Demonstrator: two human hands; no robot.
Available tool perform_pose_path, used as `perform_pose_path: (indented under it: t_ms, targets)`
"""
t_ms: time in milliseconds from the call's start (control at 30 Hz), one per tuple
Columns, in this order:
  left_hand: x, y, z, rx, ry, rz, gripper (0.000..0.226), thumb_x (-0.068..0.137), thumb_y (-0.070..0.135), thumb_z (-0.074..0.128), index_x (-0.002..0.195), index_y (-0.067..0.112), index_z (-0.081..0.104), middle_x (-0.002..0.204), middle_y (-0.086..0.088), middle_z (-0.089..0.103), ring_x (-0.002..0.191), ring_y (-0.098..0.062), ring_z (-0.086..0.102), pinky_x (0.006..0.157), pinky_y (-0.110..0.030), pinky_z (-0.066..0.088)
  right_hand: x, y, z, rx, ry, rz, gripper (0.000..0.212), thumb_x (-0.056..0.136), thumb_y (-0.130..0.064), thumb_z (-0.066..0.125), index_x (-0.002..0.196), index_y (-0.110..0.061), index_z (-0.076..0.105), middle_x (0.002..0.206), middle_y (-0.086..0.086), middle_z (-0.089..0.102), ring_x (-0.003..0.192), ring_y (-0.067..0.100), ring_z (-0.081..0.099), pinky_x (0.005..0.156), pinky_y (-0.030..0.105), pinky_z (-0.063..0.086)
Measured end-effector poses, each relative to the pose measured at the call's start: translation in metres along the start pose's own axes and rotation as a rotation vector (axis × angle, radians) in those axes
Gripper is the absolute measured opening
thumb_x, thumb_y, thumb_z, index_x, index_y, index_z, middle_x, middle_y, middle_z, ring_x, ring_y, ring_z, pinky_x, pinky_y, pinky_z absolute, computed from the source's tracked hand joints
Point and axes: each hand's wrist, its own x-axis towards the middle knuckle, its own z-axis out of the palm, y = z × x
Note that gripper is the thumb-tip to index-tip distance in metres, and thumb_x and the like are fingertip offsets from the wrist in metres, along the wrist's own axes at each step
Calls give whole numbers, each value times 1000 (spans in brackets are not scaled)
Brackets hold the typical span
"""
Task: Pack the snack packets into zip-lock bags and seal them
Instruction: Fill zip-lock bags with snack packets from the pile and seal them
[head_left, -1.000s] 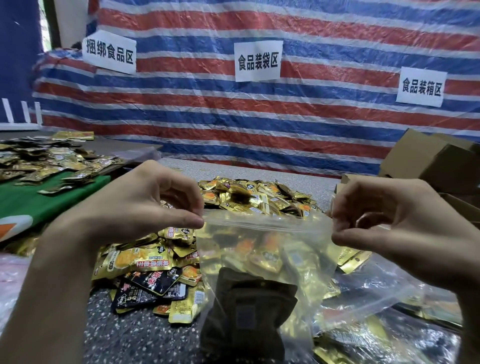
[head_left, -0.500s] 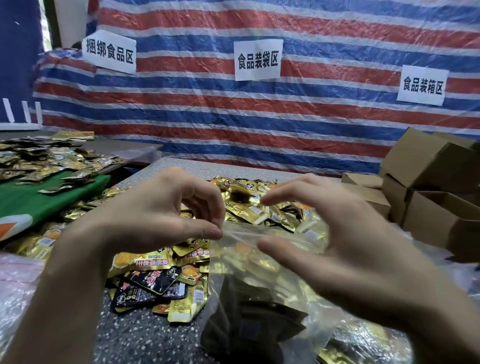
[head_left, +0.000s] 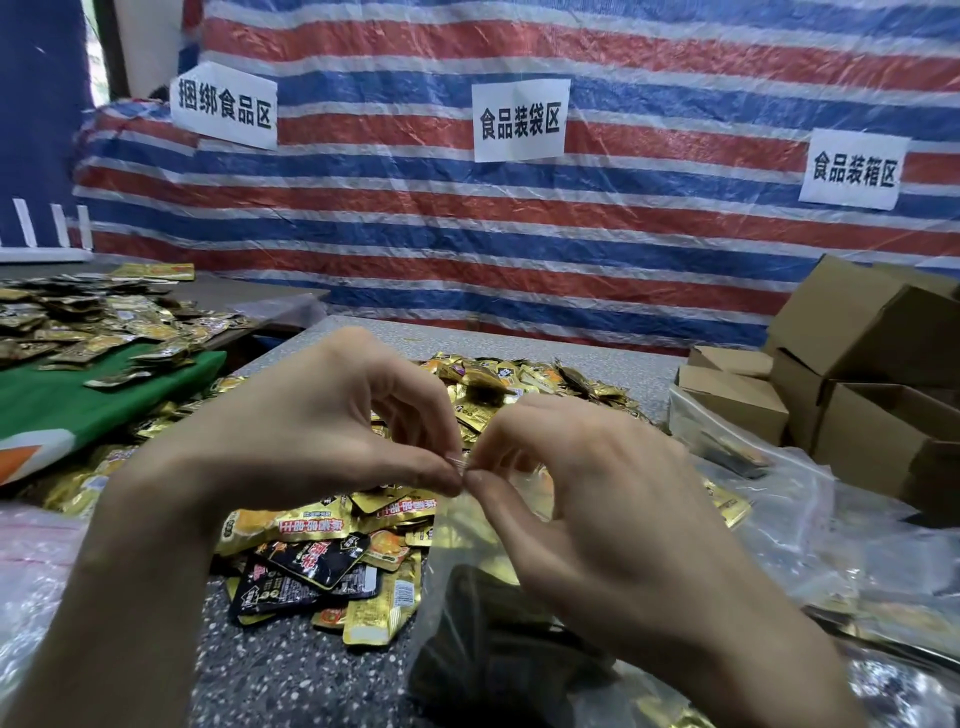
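Since the earlier frame the right hand (head_left: 597, 499) has crossed from the far corner of the zip-lock bag (head_left: 462, 525) to meet the left hand (head_left: 311, 441). Each hand pinches the bag's zip strip between thumb and forefinger, and the fingertips of the two hands touch. The bag hangs below the hands over the speckled table (head_left: 291, 665), with a dark packet and gold ones inside. Loose snack packets (head_left: 322, 540) lie heaped just behind it. Step in hand: sealing. The next move probably calls for the right pinch to slide rightwards along the strip, pressing it closed, while the left anchors its end

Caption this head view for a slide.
Left hand and right hand pinch a clear plastic zip-lock bag beside gold foil snack packets.
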Motion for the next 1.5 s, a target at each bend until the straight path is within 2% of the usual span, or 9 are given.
perform_pose_path:
  t_ms: [167,267,367,433,500,833,1000,1233,1500]
  targets:
    - [0,-6,0,13,-149,-92,17,84,52,71,88,36,75,79,7,71,74,-16,66,69,-46,53,2,-5,-1,-60,-83,-41,18,87,-44,39,89,-30,49,85,-10,53,79,14,47,58,30,31]
    - [0,-7,0,-13,-178,-100,26,84,58,64,88,36,77,79,5,72,74,-19,65,68,-48,52,1,-3,-2,-31,-98,-44,20,88,-46,37,91,-30,49,88,-11,54,82,12,47,64,32,36]
    - [3,-8,1,-23,-130,-49,25,83,50,66,83,29,80,76,0,72,71,-22,64,66,-48,51,0,5,-2,19,-87,-36,23,90,-50,38,94,-32,53,90,-13,57,87,8,50,75,37,46]
    - [5,-11,4,-38,-97,-9,22,83,45,68,80,27,80,73,0,71,69,-21,63,63,-39,50,0,15,-4,68,-108,-11,22,95,-52,44,96,-33,55,91,-15,59,89,5,52,79,38,47]
    - [9,-13,8,-68,-69,23,21,82,42,70,76,24,80,69,2,68,65,-18,60,61,-30,46,1,24,-5,115,-142,9,19,96,-52,50,95,-35,58,91,-18,61,91,2,53,81,38,48]
    - [10,-27,5,-157,-43,126,17,82,26,72,74,13,81,63,-2,65,57,-18,57,55,-23,42,6,48,-11,269,-241,39,12,93,-44,61,89,-35,69,89,-22,69,91,-3,61,88,35,51]
    - [6,-36,1,-202,20,129,15,79,28,74,74,15,81,62,-5,67,57,-19,58,56,-22,43,5,64,-17,326,-266,72,9,92,-34,67,86,-30,73,88,-16,72,88,-2,64,87,38,52]
    - [5,-41,-2,-240,42,117,16,76,28,75,71,13,81,59,-1,64,55,-10,55,56,-13,41,5,82,-21,398,-302,83,12,89,-33,69,87,-23,76,85,-9,73,84,7,66,84,46,53]
    - [2,-47,-5,-259,78,86,20,72,29,76,69,10,80,58,-4,64,55,-15,56,53,-14,43,-1,103,-34,435,-343,157,15,85,-29,71,90,-17,77,90,3,74,87,13,67,89,47,53]
